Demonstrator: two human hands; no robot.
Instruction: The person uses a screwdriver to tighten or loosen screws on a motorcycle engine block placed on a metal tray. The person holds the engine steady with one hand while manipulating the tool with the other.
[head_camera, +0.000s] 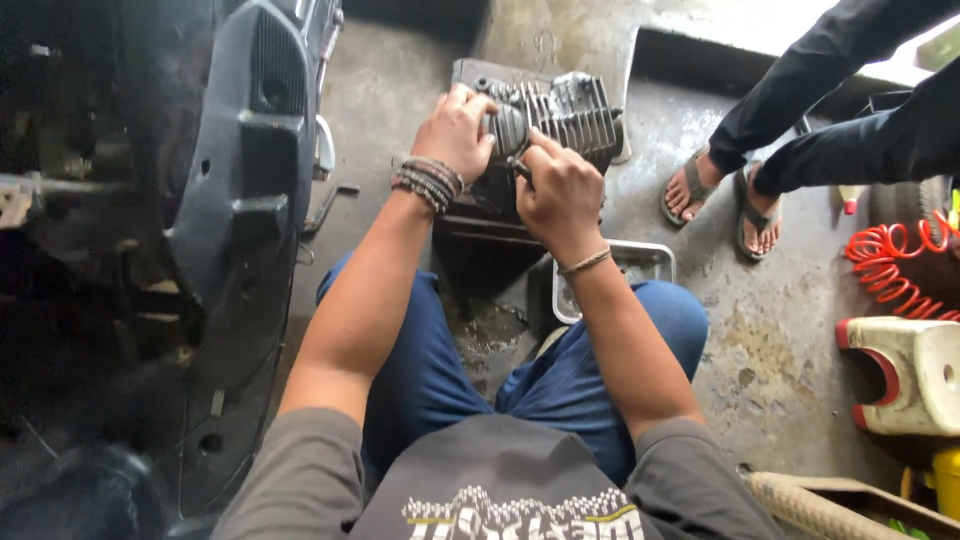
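both hands gripped a finned engine cylinder (560, 115) on the stained concrete floor (780, 340): left hand (457, 128) clasped its side, right hand (560, 190) pinched a small tool (tip hidden); work looked midway.

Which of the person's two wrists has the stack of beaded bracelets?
The left hand wrist, resting on the finned engine cylinder, carries the stack of beaded bracelets. The right hand wrist wears only one thin bracelet.
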